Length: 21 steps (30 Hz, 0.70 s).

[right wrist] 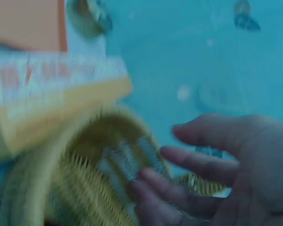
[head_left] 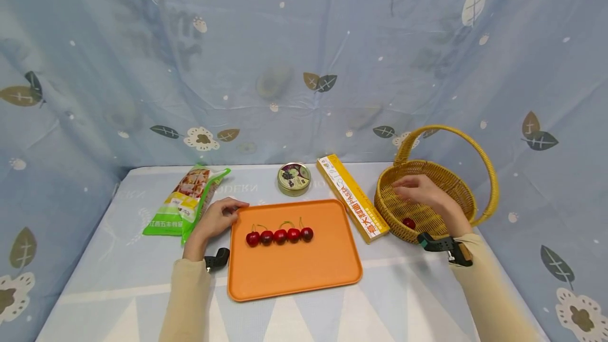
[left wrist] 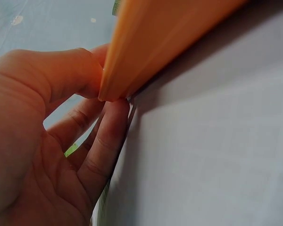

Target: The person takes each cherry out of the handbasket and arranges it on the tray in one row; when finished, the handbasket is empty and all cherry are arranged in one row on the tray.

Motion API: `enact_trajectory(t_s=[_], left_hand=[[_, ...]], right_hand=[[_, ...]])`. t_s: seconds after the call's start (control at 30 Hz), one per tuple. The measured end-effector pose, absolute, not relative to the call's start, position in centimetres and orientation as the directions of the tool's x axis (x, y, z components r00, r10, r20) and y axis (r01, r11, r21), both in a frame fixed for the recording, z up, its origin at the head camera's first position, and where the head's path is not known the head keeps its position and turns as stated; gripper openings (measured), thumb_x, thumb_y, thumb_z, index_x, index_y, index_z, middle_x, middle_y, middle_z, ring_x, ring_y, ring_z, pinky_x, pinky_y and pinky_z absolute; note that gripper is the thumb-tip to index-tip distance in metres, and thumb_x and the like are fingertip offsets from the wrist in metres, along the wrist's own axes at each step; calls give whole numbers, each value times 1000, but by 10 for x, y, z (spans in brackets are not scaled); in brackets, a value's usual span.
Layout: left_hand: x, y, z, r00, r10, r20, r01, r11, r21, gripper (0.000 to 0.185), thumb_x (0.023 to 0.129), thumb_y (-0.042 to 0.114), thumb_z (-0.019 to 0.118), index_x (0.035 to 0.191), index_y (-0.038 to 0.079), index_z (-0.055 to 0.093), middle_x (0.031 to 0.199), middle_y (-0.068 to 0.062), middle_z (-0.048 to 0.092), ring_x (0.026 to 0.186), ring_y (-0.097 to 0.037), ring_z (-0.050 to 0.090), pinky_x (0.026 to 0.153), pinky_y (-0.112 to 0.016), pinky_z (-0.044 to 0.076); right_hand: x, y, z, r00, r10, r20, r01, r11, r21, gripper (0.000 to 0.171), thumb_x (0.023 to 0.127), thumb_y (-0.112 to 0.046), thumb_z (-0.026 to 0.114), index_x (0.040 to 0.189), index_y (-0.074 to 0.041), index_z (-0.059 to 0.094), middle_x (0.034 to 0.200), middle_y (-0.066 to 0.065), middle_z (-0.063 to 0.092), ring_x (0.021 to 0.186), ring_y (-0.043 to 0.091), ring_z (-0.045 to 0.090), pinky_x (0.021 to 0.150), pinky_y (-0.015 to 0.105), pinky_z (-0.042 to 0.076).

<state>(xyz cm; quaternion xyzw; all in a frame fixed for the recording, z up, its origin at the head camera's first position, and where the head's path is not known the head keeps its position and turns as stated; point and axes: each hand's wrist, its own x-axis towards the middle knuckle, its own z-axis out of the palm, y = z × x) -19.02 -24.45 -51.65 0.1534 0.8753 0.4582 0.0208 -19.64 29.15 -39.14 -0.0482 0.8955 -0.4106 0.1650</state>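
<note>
Left hand: your left hand (head_left: 217, 219) sits at about 9 o'clock of the tray, gripping its near-left corner; the left wrist view shows the thumb (left wrist: 68, 70) on top of the rim and the fingers (left wrist: 101, 141) curled beneath it.
Right hand: your right hand (head_left: 420, 190) hangs over the inside of the basket with the fingers (right wrist: 198, 160) loosely spread and nothing held; they are close to the weave, but whether they touch it cannot be told.
Tray: the orange tray (head_left: 294, 273) lies flat on the table (head_left: 408, 289), straight ahead of you at 12 o'clock, between your two hands.
Cherries on tray: five dark red cherries (head_left: 279, 236) lie in a row across the far half of the tray, each touching the next, stems pointing away from you.
Basket: the yellow woven basket (head_left: 429, 210) with its tall hoop handle stands at 2 o'clock of the tray, on the table.
Cherry in basket: one red cherry (head_left: 408, 222) lies on the basket floor, near its front wall, below your right hand.
Box: a long yellow pasta box (head_left: 352, 197) lies between tray and basket, its near end just beside the basket.
Bag: a green snack bag (head_left: 186, 202) lies at 10 o'clock of the tray, just past your left hand.
Tin: a small round tin (head_left: 294, 178) stands beyond the tray's far edge at 12 o'clock.
</note>
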Motion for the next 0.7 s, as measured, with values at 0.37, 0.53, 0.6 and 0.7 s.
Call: enact_trajectory(t_s=[0.37, 0.53, 0.6, 0.7], left_hand=[[-191, -244, -517, -957, 277, 85, 232, 556, 798, 37, 85, -7, 59, 116, 9, 73, 112, -9, 68, 85, -21, 53, 75, -29, 46], [-191, -243, -515, -956, 280, 86, 235, 560, 794, 38, 85, -6, 59, 118, 8, 72, 114, -10, 67, 85, -22, 54, 74, -30, 46], [-191, -243, -515, -957, 278, 84, 234, 564, 792, 38, 85, -6, 58, 118, 8, 72, 115, -11, 67, 85, -22, 54, 74, -30, 46], [-190, -242, -514, -959, 273, 74, 225, 575, 787, 38, 85, -5, 58, 119, 8, 72, 115, -11, 66, 85, -21, 53, 74, -31, 45]], right_hand=[[-187, 316, -410, -814, -194, -548, 174, 819, -547, 30, 94, -18, 62, 114, 3, 67, 98, 13, 68, 84, 27, 62, 75, 44, 54], [-184, 312, -416, -796, -198, -571, 173, 831, -529, 24, 90, -15, 65, 109, 0, 69, 92, 7, 66, 80, 23, 63, 74, 41, 54], [-184, 310, -420, -804, -194, -561, 162, 837, -523, 22, 89, -12, 66, 107, 1, 70, 91, 6, 64, 76, 21, 62, 72, 39, 54], [-184, 308, -425, -814, -188, -550, 152, 845, -512, 20, 87, -8, 67, 104, 1, 70, 89, 6, 62, 72, 19, 58, 67, 36, 52]])
